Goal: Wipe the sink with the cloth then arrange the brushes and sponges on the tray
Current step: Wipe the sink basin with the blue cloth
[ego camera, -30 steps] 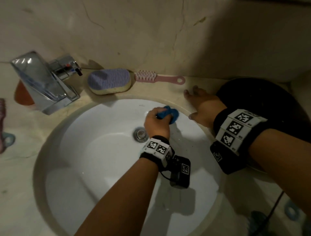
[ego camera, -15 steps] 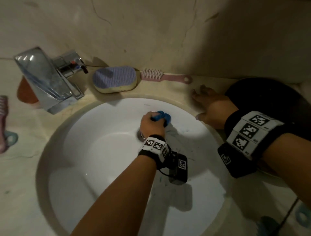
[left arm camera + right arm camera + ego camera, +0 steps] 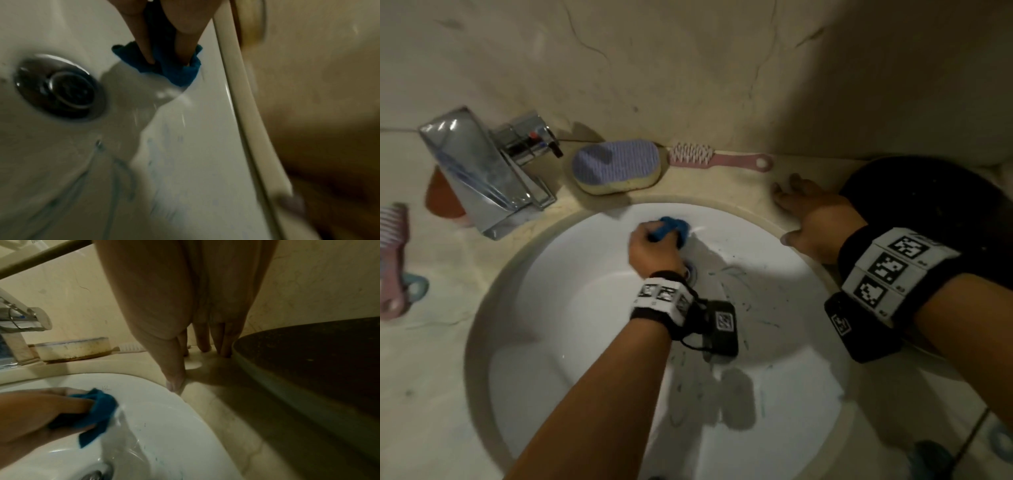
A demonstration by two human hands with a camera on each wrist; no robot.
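**Sink wipe in progress; tray arrangement not started**

Left hand point(image 3: 650, 250) grasps the bunched blue cloth point(image 3: 674, 229), fingers curled round it, pressing it on the upper wall of the sink point(image 3: 585, 308) just below the rim, centre of the head frame. Drain point(image 3: 59, 86) sits just beside the cloth in the left wrist view. Right hand point(image 3: 810, 219) released: fingers straight, flat on the tabletop point(image 3: 431, 377) at the sink's right rim, holding nothing, apparently bracing.

Status, wipe: partial. Bluish streaks and specks show on the basin right of and below the drain, centre-right of frame; judged as unwiped area.

Status, arranging: nothing done, as far as visible. Dark round tray point(image 3: 928, 205) at right edge, partly behind the right wrist; visible part carries no brush or sponge. Purple sponge point(image 3: 616, 166) and pink brush point(image 3: 717, 159) lie on the tabletop against the wall, upper centre. Another pink brush point(image 3: 392, 260) at far left edge. Blue ring-shaped items at lower right corner; cannot identify.

Remaining: finish streaked basin, set cloth down, move items to tray.
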